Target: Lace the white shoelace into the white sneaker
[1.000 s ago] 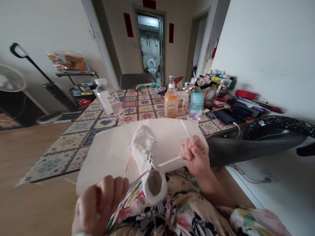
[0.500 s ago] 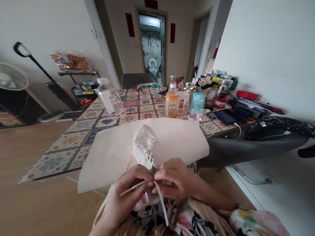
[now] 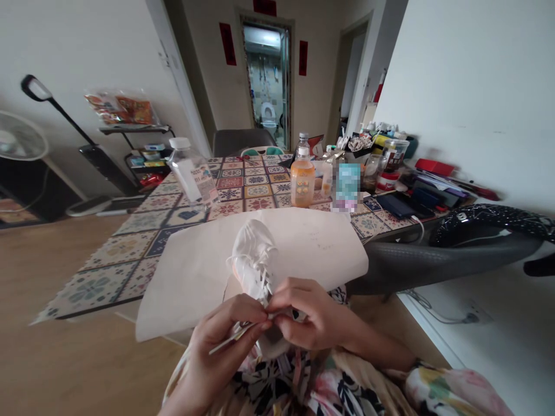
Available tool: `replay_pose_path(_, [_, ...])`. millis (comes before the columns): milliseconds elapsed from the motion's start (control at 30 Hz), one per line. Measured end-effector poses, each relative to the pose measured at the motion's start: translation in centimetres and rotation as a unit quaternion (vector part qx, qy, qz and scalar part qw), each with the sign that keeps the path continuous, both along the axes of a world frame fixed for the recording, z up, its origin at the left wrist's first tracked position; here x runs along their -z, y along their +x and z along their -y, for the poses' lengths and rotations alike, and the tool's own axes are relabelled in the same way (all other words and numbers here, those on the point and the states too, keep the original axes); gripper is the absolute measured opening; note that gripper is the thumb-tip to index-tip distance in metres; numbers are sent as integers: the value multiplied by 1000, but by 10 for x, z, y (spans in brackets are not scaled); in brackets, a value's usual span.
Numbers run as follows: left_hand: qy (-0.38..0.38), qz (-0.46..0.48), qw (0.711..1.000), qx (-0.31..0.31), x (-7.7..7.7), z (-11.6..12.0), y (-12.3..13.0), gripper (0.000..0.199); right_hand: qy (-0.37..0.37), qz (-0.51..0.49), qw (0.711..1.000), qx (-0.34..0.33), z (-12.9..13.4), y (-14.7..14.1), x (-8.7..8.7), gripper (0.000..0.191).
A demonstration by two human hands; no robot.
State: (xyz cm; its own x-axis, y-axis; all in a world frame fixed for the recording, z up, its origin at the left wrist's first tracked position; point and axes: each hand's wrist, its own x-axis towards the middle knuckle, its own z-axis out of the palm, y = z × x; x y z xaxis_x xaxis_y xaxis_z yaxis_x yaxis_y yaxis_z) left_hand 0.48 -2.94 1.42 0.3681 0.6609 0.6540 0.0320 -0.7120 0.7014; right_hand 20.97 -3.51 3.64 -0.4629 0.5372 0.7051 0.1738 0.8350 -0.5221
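White canvas-style sneaker, toe pointing away, held low over the lap; its heel end is hidden behind the hands. Left hand closed, fingers pinching a white shoelace just below the eyelets. Right hand also closed on the lace, fingertips touching the left hand's. Exact crossing of the lace ends too small to tell. Large beige paper sheet lies behind the sneaker, its far edge on the bench, which has a tile-patterned cloth. Orange juice bottle and clear plastic bottle stand beyond the sheet. Floral garment covers the lap.
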Motion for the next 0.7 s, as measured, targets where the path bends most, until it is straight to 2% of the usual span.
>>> replay_pose_path(267, [-51, 9, 998, -33, 1, -2, 3, 11, 36, 72, 997, 19, -5, -3, 7, 7])
replay_pose_path(367, [-93, 12, 995, -29, 1, -3, 3, 7, 81, 24, 996, 37, -7, -4, 8, 1])
replay_pose_path(433, [-124, 11, 992, -24, 1, -4, 3, 6, 121, 2, 991, 49, -8, -4, 8, 5])
replay_pose_path(567, [-162, 7, 987, -18, 0, -6, 4, 9, 201, 20, 978, 58, -9, -2, 8, 13])
replay_pose_path(633, [-171, 15, 985, -12, -1, -7, 4, 11, 195, 16, 979, 53, -9, -1, 7, 15])
replay_pose_path(700, [-185, 41, 982, -9, -1, -8, 4, 13, 134, -23, 991, 19, -7, 0, 6, 16])
